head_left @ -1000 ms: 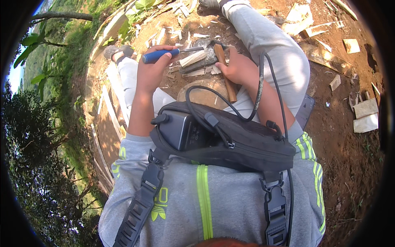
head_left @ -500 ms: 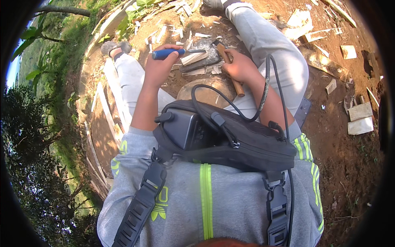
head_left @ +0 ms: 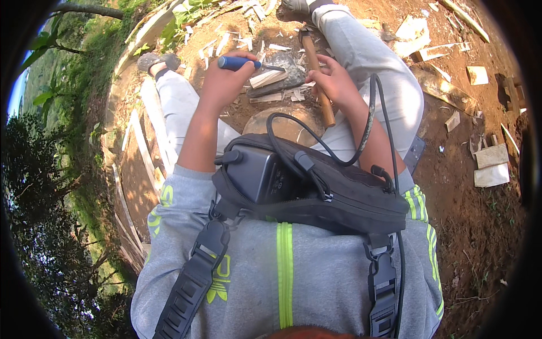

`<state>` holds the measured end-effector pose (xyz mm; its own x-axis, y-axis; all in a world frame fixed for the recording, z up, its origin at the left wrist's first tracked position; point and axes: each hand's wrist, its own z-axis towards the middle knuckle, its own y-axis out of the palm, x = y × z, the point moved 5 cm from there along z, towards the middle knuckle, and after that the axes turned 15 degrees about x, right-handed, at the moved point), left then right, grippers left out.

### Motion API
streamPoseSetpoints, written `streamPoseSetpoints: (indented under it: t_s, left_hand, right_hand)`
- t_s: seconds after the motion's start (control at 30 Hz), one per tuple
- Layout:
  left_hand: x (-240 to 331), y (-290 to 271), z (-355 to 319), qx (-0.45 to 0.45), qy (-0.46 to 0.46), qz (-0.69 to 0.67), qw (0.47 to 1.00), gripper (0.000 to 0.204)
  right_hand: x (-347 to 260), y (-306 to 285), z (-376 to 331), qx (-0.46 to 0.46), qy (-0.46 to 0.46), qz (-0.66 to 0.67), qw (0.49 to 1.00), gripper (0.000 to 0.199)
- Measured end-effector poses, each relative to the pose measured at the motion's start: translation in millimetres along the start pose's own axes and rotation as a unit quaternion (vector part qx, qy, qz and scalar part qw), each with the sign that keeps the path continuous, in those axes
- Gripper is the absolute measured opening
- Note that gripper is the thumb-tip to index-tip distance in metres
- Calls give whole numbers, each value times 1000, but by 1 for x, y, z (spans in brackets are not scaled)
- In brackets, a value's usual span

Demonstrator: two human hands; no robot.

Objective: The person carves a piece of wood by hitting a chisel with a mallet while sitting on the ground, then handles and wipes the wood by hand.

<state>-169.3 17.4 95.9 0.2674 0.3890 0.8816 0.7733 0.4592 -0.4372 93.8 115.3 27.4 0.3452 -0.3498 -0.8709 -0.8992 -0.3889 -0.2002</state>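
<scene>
My left hand [head_left: 221, 85] is closed around the blue handle of a chisel [head_left: 240, 63]. The chisel's metal blade points right, its tip at the upper edge of a small pale wood block [head_left: 265, 79]. That block lies on a dark grey stone [head_left: 289, 78] on the ground between my legs. In my right hand [head_left: 339, 85] is a hammer [head_left: 327, 116], its wooden handle held loosely between thumb and fingers. The hammer's dark head points away from me, beyond the stone, and the handle's end is toward me.
Wood chips [head_left: 223, 44] litter the soil beyond the stone. A round wooden surface [head_left: 282, 123] sits nearer me. Long wood strips [head_left: 144, 150] lie left, cut wood pieces [head_left: 491, 164] right. A black bag [head_left: 316, 203] with a looping cable [head_left: 361, 150] rests before my torso.
My right hand has loosened its fingers on the hammer, whose head has shifted farther from me. My left hand, with the chisel, has moved slightly right and away from me.
</scene>
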Motion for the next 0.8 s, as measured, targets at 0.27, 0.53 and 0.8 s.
streamPoseSetpoints:
  t_s: [0.27, 0.53, 0.8]
  left_hand:
    - [5, -1, 2, -7, -18, 19, 1000, 23]
    - [13, 5, 4, -7, 40, 51, 998, 28]
    - [37, 6, 2, -12, 3, 142, 990, 33]
  right_hand:
    - [-11, -5, -16, -56, 95, 94, 989, 39]
    - [-83, -34, -52, 38, -61, -81, 994, 32]
    - [-193, -44, -97, 45, -257, -437, 861, 39]
